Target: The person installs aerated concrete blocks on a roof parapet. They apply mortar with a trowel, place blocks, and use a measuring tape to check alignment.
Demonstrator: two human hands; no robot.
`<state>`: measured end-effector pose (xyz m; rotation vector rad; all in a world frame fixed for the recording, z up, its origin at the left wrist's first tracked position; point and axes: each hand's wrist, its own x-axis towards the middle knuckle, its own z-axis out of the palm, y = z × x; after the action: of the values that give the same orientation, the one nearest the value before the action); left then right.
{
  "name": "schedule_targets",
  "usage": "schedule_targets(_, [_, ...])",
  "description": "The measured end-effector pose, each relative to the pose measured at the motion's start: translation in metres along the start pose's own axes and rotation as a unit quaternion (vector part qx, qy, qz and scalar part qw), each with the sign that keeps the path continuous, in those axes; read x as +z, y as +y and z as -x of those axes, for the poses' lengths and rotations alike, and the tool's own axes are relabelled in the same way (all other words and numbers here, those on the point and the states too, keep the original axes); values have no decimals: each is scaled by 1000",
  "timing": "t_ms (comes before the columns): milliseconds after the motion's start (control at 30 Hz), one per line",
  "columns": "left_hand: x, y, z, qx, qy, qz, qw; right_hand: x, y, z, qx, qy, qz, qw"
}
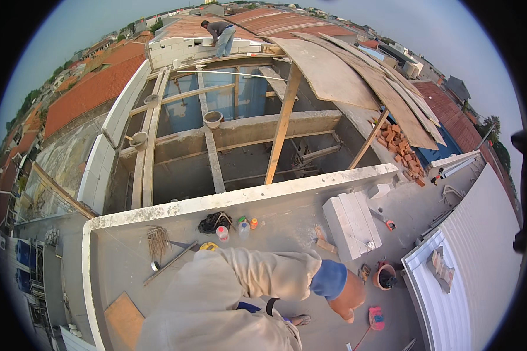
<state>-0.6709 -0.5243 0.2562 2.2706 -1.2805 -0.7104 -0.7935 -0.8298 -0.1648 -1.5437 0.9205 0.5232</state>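
Note:
My right hand [347, 296] reaches out past a beige sleeve [269, 272] with a blue cuff [328, 279]. Its back faces up and its fingers bend down beneath it, largely hidden, so I cannot tell what they grip, if anything. Close by on the grey floor lies a pink tool with a thin handle [376, 319]. A small bucket [385, 276] with something black in it stands just beyond the hand, beside a small dark object [364, 272]. Below the sleeve, a foot [301, 320] shows. My left hand is out of view.
Pale blocks [352, 225] are stacked ahead, near a handled tool [386, 221]. Bottles [243, 228] stand by a low wall [240, 196]; past it, planks [209, 146] span an open drop. Corrugated sheets [451, 281] lie right. A co-worker [219, 36] bends over far blockwork.

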Motion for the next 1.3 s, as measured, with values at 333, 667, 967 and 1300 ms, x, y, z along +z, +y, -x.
schedule_targets(333, [-111,122,-56,-176,67,-117,975,-167,-202,-189,-51,-54,122,990])
schedule_targets(667, [-180,126,-182,-170,-5,-115,979,-293,-342,-285,-198,25,69,977])
schedule_targets(967, [-257,69,-251,-69,-54,-55,995,-229,-119,-256,-70,-59,298,950])
schedule_targets(1300, [-114,-238,-380,-307,-19,281,909,-281,-101,-243,117,-165,478,855])
